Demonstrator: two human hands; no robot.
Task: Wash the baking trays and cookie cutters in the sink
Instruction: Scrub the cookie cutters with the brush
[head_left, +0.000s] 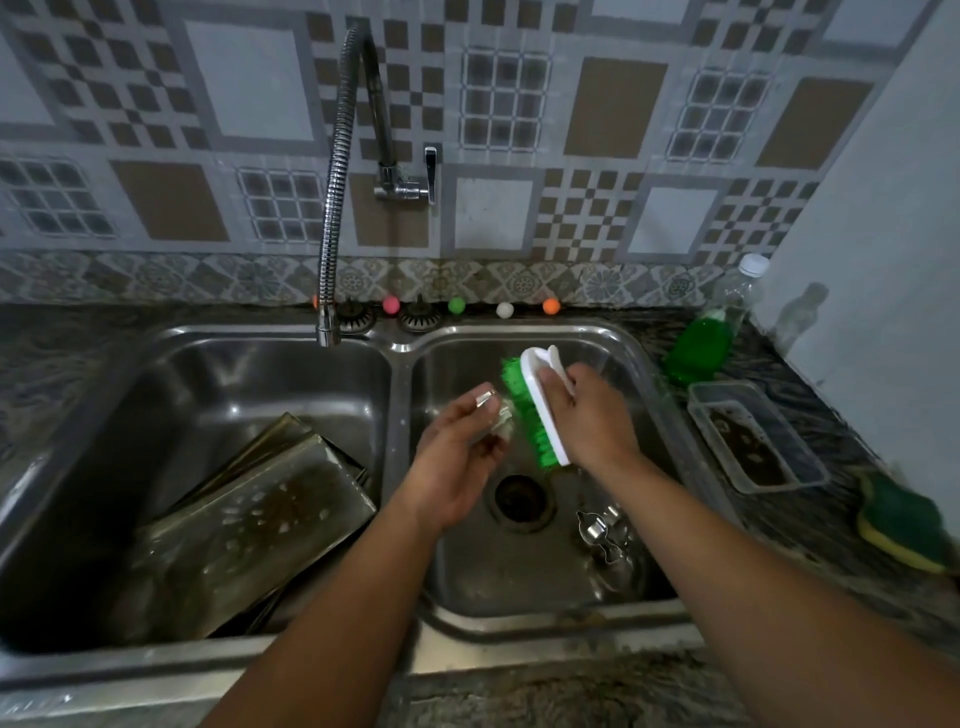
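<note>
Over the right basin (636, 358) the left hand (457, 457) pinched a small cookie cutter (496, 415), touching the green bristles of the brush (535, 408) closed in the right hand (587, 410) — brush axis running away from the person. Fingers hid the cutter's shape. Baking trays (249, 514) leaned in the left basin — more cutters (602, 530) lay near the drain (519, 496).

Dim, soft-focus view; wide-angle edge distortion.
</note>
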